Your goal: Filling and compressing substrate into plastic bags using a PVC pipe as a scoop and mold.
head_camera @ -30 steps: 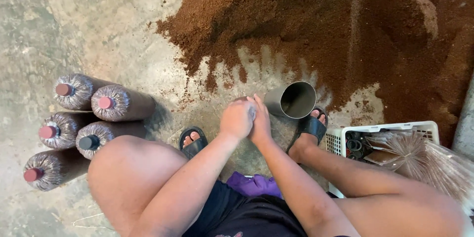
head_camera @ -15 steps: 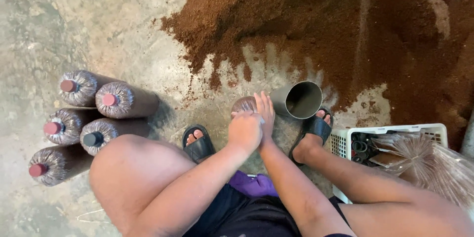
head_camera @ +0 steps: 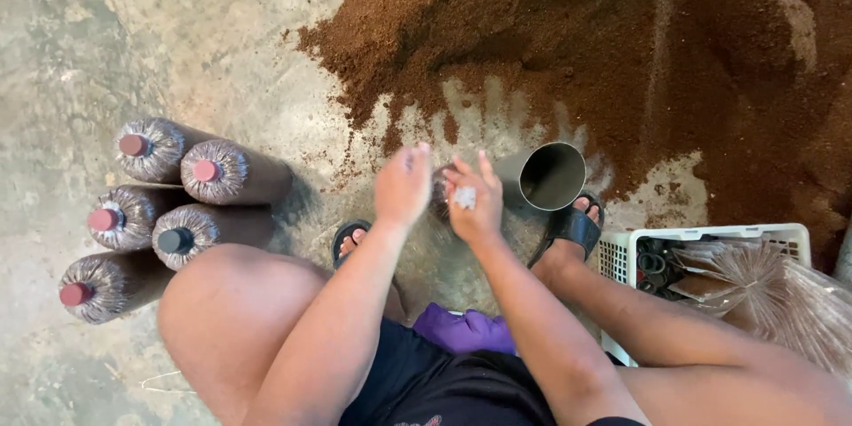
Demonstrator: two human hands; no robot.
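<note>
— Where is the filled bag?
— Upright on the concrete floor, mostly hidden between both hands.
— Their state?
— Left hand lifted, fingers loosely open, holding nothing; right hand spread over the bag top.
— Around it?
— Metal cylinder at 3 o'clock, brown sawdust heap at 12, stacked bags at 9.

Single head cam, looks steeply down, close over knees and floor.

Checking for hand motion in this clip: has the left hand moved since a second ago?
Yes. The left hand has lifted off the bag and swung left, away from the metal cup, opening a gap from the right hand.
</note>
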